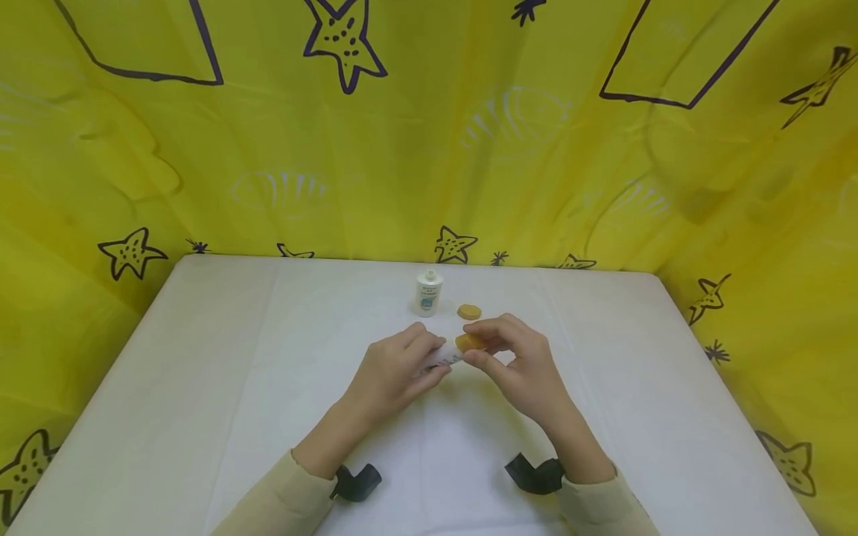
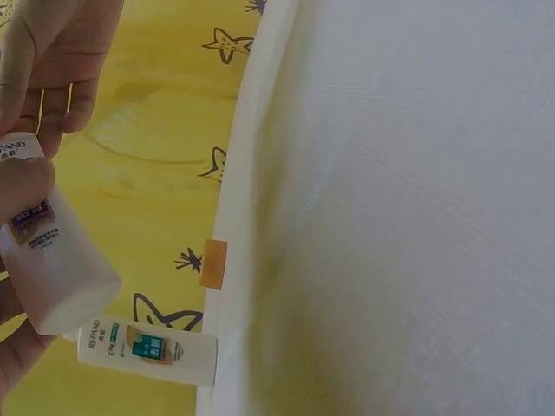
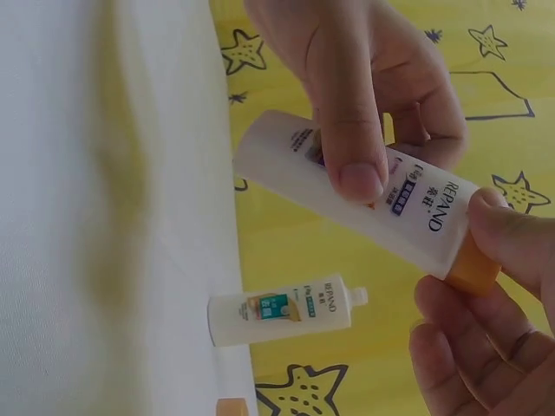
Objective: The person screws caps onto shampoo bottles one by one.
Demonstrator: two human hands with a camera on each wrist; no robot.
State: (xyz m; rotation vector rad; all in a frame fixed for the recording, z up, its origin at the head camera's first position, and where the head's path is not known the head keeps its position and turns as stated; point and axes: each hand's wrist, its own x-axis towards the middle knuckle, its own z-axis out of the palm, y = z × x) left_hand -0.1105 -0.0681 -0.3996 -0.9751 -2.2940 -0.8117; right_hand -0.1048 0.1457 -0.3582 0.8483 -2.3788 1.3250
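My left hand grips a white REPAND bottle around its body, thumb across the label. The bottle is held tilted above the table, its base toward the left. On its neck end sits an orange cap, which my right hand pinches between thumb and fingers. Behind the hands stands a second white REPAND bottle, upright, with its narrow neck bare. A loose orange cap lies on the table to the right of that bottle.
A white cloth covers the table. Yellow curtains with starfish drawings hang along its back and both sides. Black wrist mounts show beside both sleeves.
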